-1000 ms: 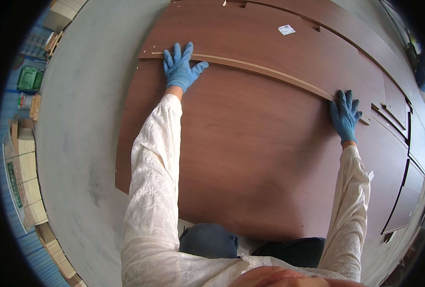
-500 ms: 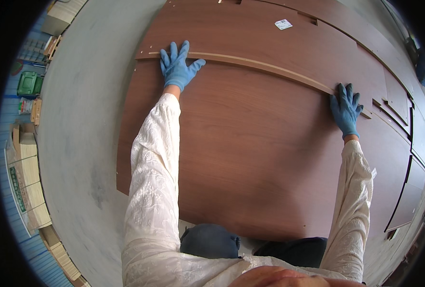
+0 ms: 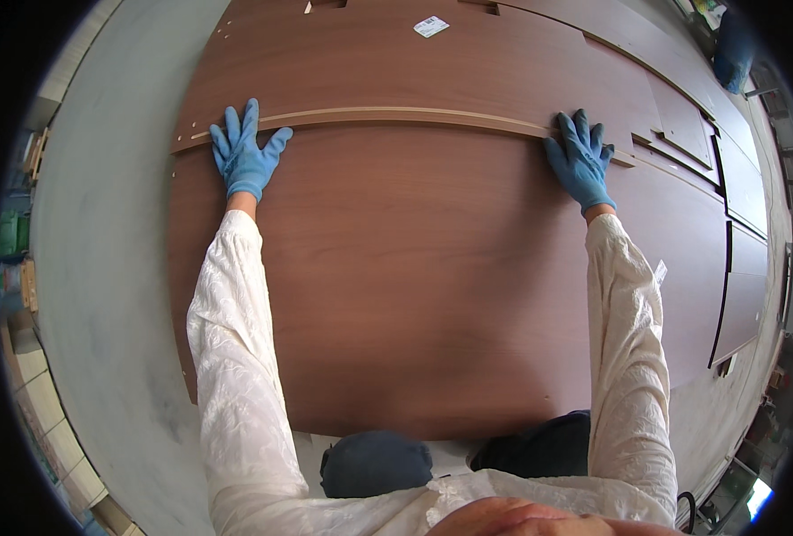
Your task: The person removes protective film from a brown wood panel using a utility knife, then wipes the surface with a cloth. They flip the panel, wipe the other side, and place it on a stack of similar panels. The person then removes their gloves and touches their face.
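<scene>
Both of my hands wear blue gloves and rest on reddish-brown wood panels. My left hand lies with fingers spread over the left end of a long wooden strip. My right hand lies the same way near the strip's right end, which sticks out past my fingers. The strip runs along the far edge of the large near panel, beside a far panel. Neither hand is wrapped round anything.
A white label is stuck on the far panel. More brown panels with notched edges and black strips lie to the right. Grey floor runs along the left. Stacked pale boards stand at the far left.
My view has turned to the right, so the panels and both hands appear further left. Both hands keep the same spread pose on the strip.
</scene>
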A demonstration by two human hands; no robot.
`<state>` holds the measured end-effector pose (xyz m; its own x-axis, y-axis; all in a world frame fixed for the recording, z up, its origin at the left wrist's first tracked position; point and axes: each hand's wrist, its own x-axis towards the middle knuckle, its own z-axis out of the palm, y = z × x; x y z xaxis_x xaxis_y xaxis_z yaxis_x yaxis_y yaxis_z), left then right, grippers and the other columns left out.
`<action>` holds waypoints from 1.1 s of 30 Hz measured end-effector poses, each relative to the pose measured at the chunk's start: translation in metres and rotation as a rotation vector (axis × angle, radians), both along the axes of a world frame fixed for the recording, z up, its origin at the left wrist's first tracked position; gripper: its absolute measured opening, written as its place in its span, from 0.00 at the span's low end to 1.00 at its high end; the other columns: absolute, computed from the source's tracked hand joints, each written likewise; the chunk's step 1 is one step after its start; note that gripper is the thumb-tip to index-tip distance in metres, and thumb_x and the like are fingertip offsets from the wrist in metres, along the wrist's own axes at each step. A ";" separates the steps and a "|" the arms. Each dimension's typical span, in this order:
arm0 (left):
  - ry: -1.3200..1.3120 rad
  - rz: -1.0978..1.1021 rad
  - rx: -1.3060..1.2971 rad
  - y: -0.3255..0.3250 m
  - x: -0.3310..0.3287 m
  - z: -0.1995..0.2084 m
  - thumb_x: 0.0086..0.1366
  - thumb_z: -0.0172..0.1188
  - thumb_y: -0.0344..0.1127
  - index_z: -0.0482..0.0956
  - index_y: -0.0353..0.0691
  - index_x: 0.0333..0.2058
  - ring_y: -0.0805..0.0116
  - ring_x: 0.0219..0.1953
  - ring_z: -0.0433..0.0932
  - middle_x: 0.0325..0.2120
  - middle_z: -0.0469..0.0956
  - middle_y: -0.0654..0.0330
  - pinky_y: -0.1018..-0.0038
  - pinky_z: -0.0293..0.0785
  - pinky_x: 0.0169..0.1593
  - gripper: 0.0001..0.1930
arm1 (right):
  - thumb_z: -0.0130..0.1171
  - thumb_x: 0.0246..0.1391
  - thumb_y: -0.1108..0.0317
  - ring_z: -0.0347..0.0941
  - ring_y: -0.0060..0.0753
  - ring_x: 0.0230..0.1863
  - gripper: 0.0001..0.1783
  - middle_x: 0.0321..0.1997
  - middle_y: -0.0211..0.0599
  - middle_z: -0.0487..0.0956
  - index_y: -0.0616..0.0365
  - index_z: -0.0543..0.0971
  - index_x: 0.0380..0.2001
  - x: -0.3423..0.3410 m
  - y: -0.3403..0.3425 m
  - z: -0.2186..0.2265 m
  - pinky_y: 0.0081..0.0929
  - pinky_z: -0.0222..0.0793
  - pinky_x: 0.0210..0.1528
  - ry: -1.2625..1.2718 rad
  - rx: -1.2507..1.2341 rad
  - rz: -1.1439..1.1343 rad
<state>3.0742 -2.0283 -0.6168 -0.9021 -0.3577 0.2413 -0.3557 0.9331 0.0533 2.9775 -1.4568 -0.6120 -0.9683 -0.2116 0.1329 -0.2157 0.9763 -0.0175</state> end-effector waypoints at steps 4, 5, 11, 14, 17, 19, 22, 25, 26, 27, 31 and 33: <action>0.024 -0.005 -0.013 0.001 0.001 -0.002 0.59 0.52 0.81 0.52 0.68 0.76 0.35 0.78 0.38 0.78 0.43 0.56 0.45 0.40 0.76 0.50 | 0.48 0.65 0.36 0.44 0.77 0.78 0.38 0.81 0.49 0.53 0.40 0.65 0.72 -0.002 0.000 0.001 0.80 0.33 0.72 0.000 -0.031 0.015; 0.035 -0.012 -0.010 0.002 0.002 -0.002 0.59 0.52 0.81 0.52 0.68 0.76 0.36 0.78 0.38 0.78 0.43 0.56 0.45 0.40 0.76 0.50 | 0.48 0.65 0.36 0.44 0.77 0.78 0.38 0.81 0.49 0.53 0.40 0.65 0.72 -0.002 0.001 0.001 0.80 0.33 0.72 0.006 -0.031 0.015; 0.046 -0.019 -0.003 0.001 0.002 -0.001 0.59 0.52 0.81 0.51 0.68 0.76 0.37 0.78 0.38 0.78 0.44 0.56 0.44 0.40 0.76 0.51 | 0.48 0.65 0.37 0.43 0.76 0.78 0.37 0.81 0.49 0.53 0.41 0.65 0.72 -0.004 -0.001 0.001 0.79 0.34 0.72 0.023 -0.034 0.022; 0.044 -0.022 0.000 0.002 0.003 0.001 0.60 0.52 0.80 0.51 0.67 0.76 0.37 0.78 0.38 0.78 0.44 0.56 0.44 0.40 0.76 0.50 | 0.49 0.65 0.37 0.44 0.76 0.78 0.38 0.81 0.49 0.53 0.41 0.65 0.72 -0.005 0.000 0.000 0.79 0.33 0.72 0.027 -0.028 0.018; 0.039 -0.022 0.001 0.004 0.003 0.003 0.60 0.52 0.80 0.52 0.66 0.76 0.36 0.78 0.39 0.78 0.44 0.55 0.43 0.40 0.76 0.51 | 0.49 0.65 0.36 0.43 0.75 0.78 0.38 0.81 0.48 0.53 0.40 0.65 0.72 -0.006 0.005 -0.006 0.79 0.33 0.72 0.046 -0.023 0.019; 0.036 -0.014 -0.008 0.005 0.002 0.003 0.59 0.53 0.80 0.53 0.64 0.76 0.35 0.78 0.39 0.78 0.45 0.54 0.42 0.39 0.76 0.51 | 0.48 0.65 0.36 0.43 0.75 0.78 0.38 0.81 0.48 0.53 0.40 0.65 0.72 -0.007 0.008 -0.010 0.79 0.32 0.73 0.081 -0.040 0.044; 0.032 -0.033 0.005 0.007 0.002 0.005 0.59 0.53 0.80 0.54 0.61 0.75 0.33 0.77 0.38 0.78 0.46 0.52 0.41 0.38 0.75 0.52 | 0.47 0.66 0.35 0.40 0.72 0.80 0.38 0.82 0.46 0.51 0.38 0.63 0.74 -0.010 0.010 -0.014 0.79 0.30 0.73 0.016 -0.011 -0.001; 0.053 -0.036 0.008 0.009 0.005 0.009 0.61 0.52 0.79 0.56 0.60 0.75 0.32 0.77 0.39 0.77 0.48 0.50 0.43 0.40 0.75 0.50 | 0.47 0.67 0.36 0.40 0.70 0.80 0.37 0.82 0.45 0.51 0.37 0.63 0.74 -0.012 0.011 -0.013 0.78 0.31 0.73 0.002 0.029 -0.003; 0.054 -0.033 0.046 0.009 0.005 0.009 0.61 0.52 0.79 0.56 0.60 0.75 0.32 0.77 0.38 0.77 0.47 0.50 0.42 0.38 0.75 0.50 | 0.47 0.67 0.37 0.40 0.70 0.80 0.37 0.82 0.45 0.51 0.37 0.63 0.74 -0.013 0.011 -0.013 0.78 0.31 0.73 0.001 0.059 -0.014; 0.072 -0.041 0.048 0.010 0.006 0.010 0.61 0.52 0.80 0.55 0.61 0.75 0.32 0.77 0.38 0.77 0.47 0.50 0.43 0.37 0.75 0.50 | 0.47 0.67 0.37 0.40 0.70 0.80 0.37 0.82 0.45 0.51 0.37 0.63 0.74 -0.013 0.011 -0.014 0.78 0.31 0.73 -0.002 0.047 -0.007; 0.063 -0.032 0.059 0.010 0.006 0.007 0.61 0.50 0.81 0.52 0.62 0.76 0.34 0.77 0.35 0.78 0.44 0.51 0.43 0.35 0.76 0.51 | 0.48 0.67 0.39 0.42 0.68 0.81 0.37 0.82 0.45 0.51 0.37 0.62 0.74 -0.014 0.015 -0.020 0.76 0.32 0.74 0.049 0.040 0.014; 0.054 -0.020 0.068 0.009 0.005 0.005 0.60 0.50 0.81 0.52 0.62 0.76 0.35 0.78 0.34 0.78 0.43 0.52 0.43 0.35 0.76 0.51 | 0.50 0.67 0.40 0.42 0.65 0.81 0.38 0.82 0.45 0.51 0.40 0.61 0.75 -0.013 0.016 -0.023 0.74 0.33 0.74 0.079 0.052 0.011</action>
<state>3.0791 -2.0191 -0.6120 -0.8955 -0.3569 0.2658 -0.3317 0.9335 0.1359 2.9641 -1.4405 -0.6353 -0.9528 -0.2305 0.1977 -0.2248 0.9731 0.0511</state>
